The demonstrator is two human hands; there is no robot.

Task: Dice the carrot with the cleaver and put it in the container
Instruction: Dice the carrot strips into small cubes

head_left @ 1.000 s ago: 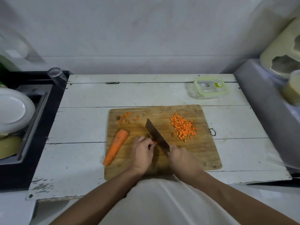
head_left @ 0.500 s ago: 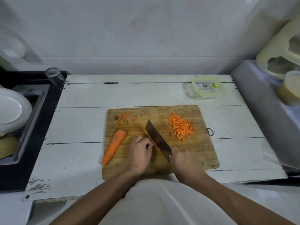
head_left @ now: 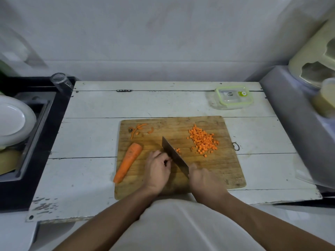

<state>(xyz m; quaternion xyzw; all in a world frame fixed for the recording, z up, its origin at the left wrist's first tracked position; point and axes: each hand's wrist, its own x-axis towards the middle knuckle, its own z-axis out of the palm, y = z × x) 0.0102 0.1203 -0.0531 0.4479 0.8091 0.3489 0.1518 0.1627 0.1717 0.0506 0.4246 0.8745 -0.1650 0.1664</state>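
On the wooden cutting board my right hand grips the handle of the cleaver, whose blade edge is down on the board. My left hand, fingers curled, holds down carrot pieces against the blade's left side; those pieces are almost hidden. A few fresh cubes lie just right of the blade. A pile of diced carrot sits at the board's right. A large uncut carrot piece lies on the board's left. The lidded clear container with a green rim stands at the table's back right.
Carrot peel scraps lie at the board's back left corner. A sink with white plates is at the left, a glass beside it. Grey appliances crowd the right edge of the white table.
The cleaver has kept chopping and worked slightly leftward; a few new cubes now lie right of the blade. My left hand's fingers have pulled back a little.
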